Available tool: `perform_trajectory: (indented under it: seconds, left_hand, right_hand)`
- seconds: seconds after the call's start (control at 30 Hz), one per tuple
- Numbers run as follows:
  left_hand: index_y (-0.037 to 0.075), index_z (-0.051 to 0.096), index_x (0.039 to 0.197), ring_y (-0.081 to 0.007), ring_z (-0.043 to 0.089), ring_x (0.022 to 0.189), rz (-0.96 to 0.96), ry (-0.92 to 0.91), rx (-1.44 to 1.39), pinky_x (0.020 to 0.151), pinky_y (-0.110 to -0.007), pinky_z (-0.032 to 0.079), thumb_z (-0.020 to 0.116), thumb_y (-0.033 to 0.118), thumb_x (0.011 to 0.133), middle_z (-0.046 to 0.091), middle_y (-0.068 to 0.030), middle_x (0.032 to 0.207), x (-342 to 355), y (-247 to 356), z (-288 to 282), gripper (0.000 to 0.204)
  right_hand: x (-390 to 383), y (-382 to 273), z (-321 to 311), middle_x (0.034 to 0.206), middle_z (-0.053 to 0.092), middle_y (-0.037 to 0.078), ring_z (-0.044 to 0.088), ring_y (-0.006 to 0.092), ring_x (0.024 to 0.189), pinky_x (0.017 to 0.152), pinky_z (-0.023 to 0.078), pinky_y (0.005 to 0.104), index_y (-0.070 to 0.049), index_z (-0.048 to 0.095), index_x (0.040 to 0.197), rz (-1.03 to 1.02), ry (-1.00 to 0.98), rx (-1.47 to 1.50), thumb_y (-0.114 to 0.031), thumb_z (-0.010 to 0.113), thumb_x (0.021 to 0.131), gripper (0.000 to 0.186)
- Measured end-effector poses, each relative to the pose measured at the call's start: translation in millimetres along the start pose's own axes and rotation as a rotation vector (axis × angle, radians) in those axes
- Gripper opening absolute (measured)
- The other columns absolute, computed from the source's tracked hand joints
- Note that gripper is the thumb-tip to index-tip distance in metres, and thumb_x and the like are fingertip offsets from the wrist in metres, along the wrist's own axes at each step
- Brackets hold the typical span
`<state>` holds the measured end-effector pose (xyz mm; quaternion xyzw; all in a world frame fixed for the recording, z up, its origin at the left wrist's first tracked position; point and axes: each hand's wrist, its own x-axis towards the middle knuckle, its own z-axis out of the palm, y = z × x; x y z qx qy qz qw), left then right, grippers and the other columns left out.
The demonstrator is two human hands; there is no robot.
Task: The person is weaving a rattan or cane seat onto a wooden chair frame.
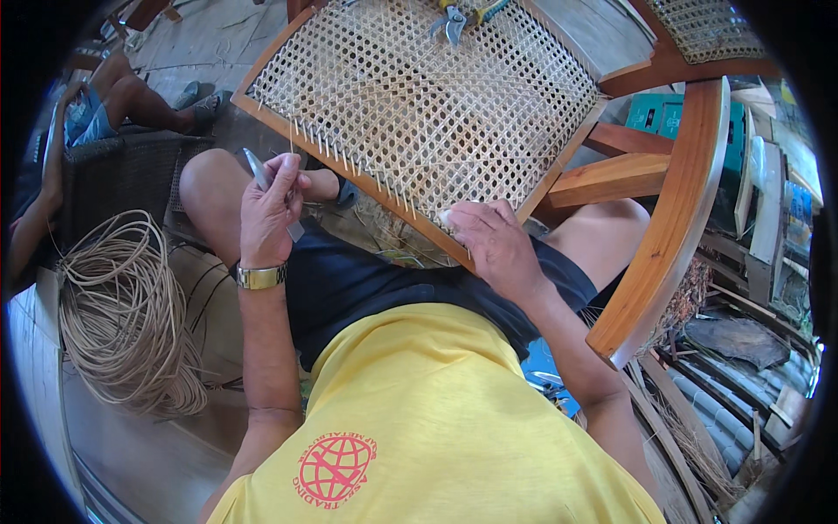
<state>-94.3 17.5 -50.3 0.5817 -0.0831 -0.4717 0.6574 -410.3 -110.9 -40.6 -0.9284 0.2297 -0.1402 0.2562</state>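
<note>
A chair with a wooden frame and a woven cane seat (419, 96) tilts in front of my lap. Short pale cane ends (353, 166) stick out in a row along its near rail. My left hand (275, 210) is closed round a grey metal blade-like tool (255, 168), left of that rail; its flat lower end shows below my palm. At the near right part of the seat, my right hand (496, 246) rests with fingers bent together at the cane edge. Something whitish shows at its fingertips, too small to name. Pliers (453, 24) with yellow on the handles lie on the seat's far part.
A large coil of cane (131, 314) sits at my left. Another person's leg (144, 103) shows at the far left. The curved wooden armrest (668, 236) rises on my right, with a green crate (659, 113) behind it and scrap wood (738, 341) beyond.
</note>
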Motion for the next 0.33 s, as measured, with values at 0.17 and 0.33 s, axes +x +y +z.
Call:
perform_trajectory:
  seconds: [0.17, 0.33]
  left_hand:
    - [0.007, 0.064, 0.113, -0.0007, 0.047, 0.051, 0.015, 0.014, 0.076, 0.044, -0.015, 0.031, 0.064, 0.023, 0.101, 0.067, -0.0007, 0.084, -9, 4, 1, 0.02]
    - [0.008, 0.064, 0.116, -0.0014, 0.05, 0.05, -0.02, 0.097, 0.098, 0.043, -0.016, 0.032, 0.067, 0.023, 0.099, 0.069, -0.0035, 0.083, -24, 11, -7, 0.023]
  right_hand:
    - [53, 59, -21, 0.11, 0.068, 0.011, 0.061, 0.0315, 0.099, 0.091, 0.045, 0.0412, -0.009, 0.068, 0.106, 0.114, 0.381, -0.14, -0.004, 0.057, 0.091, 0.019]
    - [106, 39, 56, 0.113, 0.069, 0.007, 0.062, 0.0289, 0.106, 0.1, 0.045, 0.0464, -0.016, 0.065, 0.12, -0.087, 0.26, -0.001, -0.002, 0.056, 0.092, 0.032]
